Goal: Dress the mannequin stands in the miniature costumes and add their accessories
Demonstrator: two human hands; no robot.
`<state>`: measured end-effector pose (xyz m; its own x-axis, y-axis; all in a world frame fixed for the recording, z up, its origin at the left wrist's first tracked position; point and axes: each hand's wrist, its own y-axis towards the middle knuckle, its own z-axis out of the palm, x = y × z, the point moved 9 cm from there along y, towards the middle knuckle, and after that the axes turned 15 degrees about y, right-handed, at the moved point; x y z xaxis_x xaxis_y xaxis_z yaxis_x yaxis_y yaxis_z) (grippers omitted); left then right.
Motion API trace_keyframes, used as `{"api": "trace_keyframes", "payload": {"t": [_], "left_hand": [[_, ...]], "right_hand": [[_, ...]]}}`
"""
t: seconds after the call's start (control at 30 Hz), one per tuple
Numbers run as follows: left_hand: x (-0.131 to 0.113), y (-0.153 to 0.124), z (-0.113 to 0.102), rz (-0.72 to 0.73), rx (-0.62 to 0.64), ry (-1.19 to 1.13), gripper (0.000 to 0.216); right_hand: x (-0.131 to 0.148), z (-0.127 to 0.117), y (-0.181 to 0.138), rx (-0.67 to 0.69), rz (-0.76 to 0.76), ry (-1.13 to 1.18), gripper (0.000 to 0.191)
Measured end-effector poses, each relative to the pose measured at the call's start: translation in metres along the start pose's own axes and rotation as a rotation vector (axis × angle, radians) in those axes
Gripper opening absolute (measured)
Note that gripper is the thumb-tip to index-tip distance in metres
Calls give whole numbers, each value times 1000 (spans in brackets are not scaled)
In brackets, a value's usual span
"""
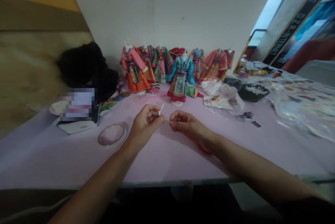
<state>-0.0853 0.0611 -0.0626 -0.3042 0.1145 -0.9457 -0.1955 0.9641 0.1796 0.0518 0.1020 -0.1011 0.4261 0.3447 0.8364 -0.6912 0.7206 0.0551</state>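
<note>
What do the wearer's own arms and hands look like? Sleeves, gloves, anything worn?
Left hand and right hand: ungloved. Left forearm: bare as far as it shows, no watch or band visible. Right forearm: bare up to a dark sleeve at the frame's edge. Red band by the right wrist: worn or on the table, can't tell.

The person is wearing a black sleeve [311, 211] at the right elbow; both forearms [104, 178], the left hand [148, 117] and the right hand [188, 125] are showing bare.
</note>
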Motion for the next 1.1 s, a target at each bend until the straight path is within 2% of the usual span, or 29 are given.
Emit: {"api": "trace_keyframes", "payload": {"t": [0.1,0.3,0.6,0.93,1.1], "left_hand": [[-3,-6,11,-6,57,40,37],[-3,-12,24,-30,122,73,34],[0,-11,25,-65,163,100,32],[7,-13,23,-167,101,-108,35],[-1,-12,21,-114,127,38,32]], "right_hand": [[4,0,-5,-8,-12,31,31],[7,3,-7,33,-68,-50,30],[2,3,-7,89,-72,-87,30],[7,10,-11,110,-99,-145,26],[7,9,-10,105,-98,-159,28]]}}
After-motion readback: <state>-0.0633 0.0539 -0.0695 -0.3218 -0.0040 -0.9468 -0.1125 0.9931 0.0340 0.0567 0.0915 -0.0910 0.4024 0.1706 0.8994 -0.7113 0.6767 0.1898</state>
